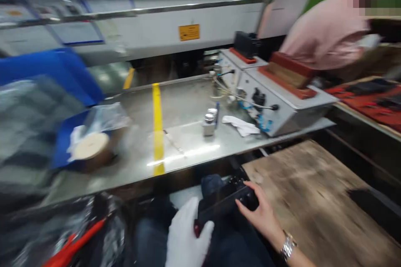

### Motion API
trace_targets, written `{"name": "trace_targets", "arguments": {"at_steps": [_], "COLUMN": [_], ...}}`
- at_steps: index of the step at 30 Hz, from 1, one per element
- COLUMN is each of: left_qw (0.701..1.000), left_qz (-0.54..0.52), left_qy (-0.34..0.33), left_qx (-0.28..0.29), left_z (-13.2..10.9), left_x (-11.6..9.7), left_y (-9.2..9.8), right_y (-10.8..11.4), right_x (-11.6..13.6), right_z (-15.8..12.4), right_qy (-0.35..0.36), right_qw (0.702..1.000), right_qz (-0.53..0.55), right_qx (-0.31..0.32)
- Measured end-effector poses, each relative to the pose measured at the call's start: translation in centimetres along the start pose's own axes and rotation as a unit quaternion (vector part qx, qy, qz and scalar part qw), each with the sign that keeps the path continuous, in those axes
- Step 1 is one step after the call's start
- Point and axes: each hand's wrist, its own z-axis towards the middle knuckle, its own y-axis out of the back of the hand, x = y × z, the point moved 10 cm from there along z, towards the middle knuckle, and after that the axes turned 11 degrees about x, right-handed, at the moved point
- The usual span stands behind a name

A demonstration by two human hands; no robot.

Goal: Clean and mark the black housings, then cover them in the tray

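Note:
Over my lap I hold a dark, elongated, box-like device [219, 203] between both hands. My left hand [185, 233], in a white glove, grips its left end, where a small dark red part [196, 228] shows by the thumb. Bare and with a metal watch [288, 245] at the wrist, my right hand [261, 210] has thumb and fingers around the right end, near some dark round parts. Blur hides the device's details, so its exact kind is unclear.
Ahead is a metal bench [184, 104] with a yellow stripe [157, 129], small metal-topped bottles [209, 124], a white cloth [241, 126] and grey boxes [275, 96]. A wooden board [313, 187] lies right, a blue bin [67, 142] left. A person in pink [328, 29] works nearby.

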Motion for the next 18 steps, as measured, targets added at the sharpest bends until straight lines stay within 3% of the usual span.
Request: {"name": "trace_targets", "arguments": {"at_steps": [3,5,7,10,13,16,18], "left_qw": [0.995,0.99,0.978,0.937,0.908,0.89,0.88], "left_qz": [0.046,0.013,-0.075,-0.265,-0.372,-0.426,-0.45], "left_qy": [0.066,0.136,0.195,0.226,0.189,0.152,0.136], "left_qx": [0.053,0.042,0.021,-0.018,-0.04,-0.062,-0.074], "left_z": [0.6,-0.2,-1.9,-4.7,-6.2,-6.8,-6.9], "left_x": [1.4,3.4,5.4,6.7,5.8,4.9,4.6], "left_y": [-1.9,-1.1,0.3,2.5,4.5,5.7,6.1], "right_y": [-5.9,-8.8,-11.0,-13.5,-16.4,-18.6,-18.7], "right_x": [9.4,13.9,16.9,19.2,20.5,21.0,20.7], "right_z": [0.5,1.4,4.2,11.8,18.4,20.7,20.8], "right_qy": [0.168,0.259,0.318,0.343,0.373,0.42,0.44], "right_qw": [0.975,0.938,0.903,0.888,0.87,0.834,0.82], "right_qz": [0.005,-0.004,-0.024,-0.076,-0.128,-0.157,-0.172], "right_qx": [0.147,0.231,0.287,0.297,0.297,0.321,0.323]}}
